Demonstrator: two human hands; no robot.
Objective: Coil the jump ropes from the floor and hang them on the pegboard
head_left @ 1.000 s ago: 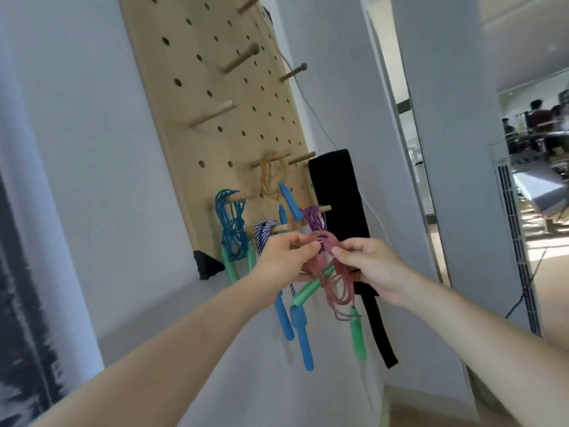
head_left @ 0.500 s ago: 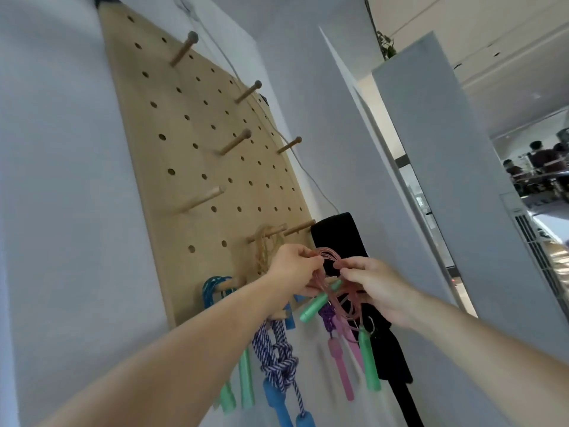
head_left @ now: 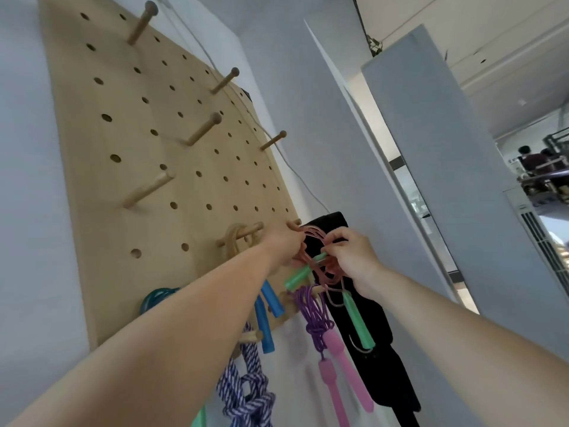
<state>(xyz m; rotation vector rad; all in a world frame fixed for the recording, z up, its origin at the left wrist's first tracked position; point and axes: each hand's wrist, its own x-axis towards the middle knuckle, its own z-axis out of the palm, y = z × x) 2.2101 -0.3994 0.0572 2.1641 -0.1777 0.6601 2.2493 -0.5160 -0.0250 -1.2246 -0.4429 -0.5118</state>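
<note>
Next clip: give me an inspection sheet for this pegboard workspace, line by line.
Surface: wooden pegboard on a white wall, with several bare pegs.
Job's things: pink rope with green handles held up at a peg; cannot tell if it is hooked. Purple rope, striped rope and tan rope hang on pegs.
Clutter: black cloth hanging beside the board.
Hands: left hand and right hand both grip the pink rope.
Cables: thin white cable down the wall.
Surroundings: white pillar; people far right.

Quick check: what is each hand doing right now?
Left hand: closed, holding the pink rope coil.
Right hand: closed, pinching the same coil.
</note>
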